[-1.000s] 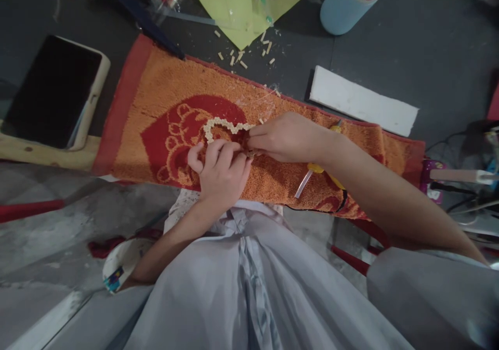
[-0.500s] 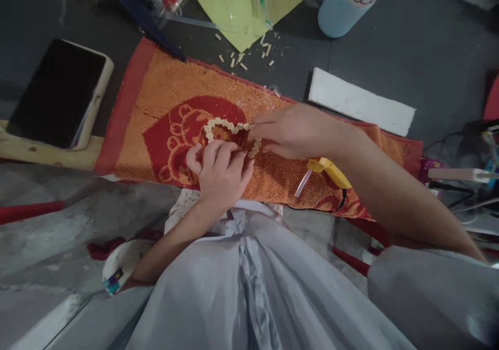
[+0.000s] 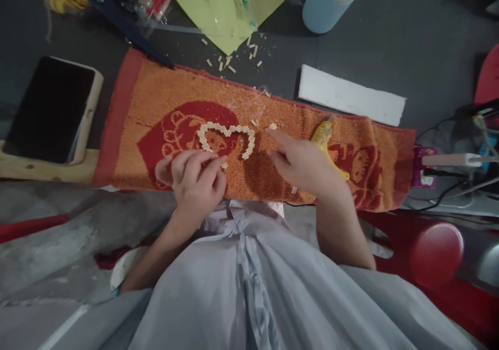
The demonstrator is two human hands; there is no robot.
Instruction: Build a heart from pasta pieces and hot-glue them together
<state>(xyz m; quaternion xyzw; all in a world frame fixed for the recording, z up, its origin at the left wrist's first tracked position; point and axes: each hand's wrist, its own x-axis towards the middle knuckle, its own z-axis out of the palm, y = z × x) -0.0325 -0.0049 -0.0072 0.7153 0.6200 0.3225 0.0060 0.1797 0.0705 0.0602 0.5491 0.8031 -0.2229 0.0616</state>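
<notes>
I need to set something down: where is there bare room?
Bare tabletop lies beyond the white strip, right of the blue bottle. The towel's left end, beside the phone, is free too. Crowded: around the yellow paper and pale outline.

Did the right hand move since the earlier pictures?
Yes. Against the orange towel, the right hand has moved to the right, away from the pale curved strip.

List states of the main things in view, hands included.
Towel: spread out, rumpled at right end
Cream outline: heart-like, unclosed where visible
Left hand: fingers bent, grip unclear
Right hand: index finger extended, thumb apart
Yellow glue gun: lying on towel, partly hidden
Phone: face up, screen dark
White strip: lying flat
Loose cream bits: scattered
Blue bottle: lid out of frame
</notes>
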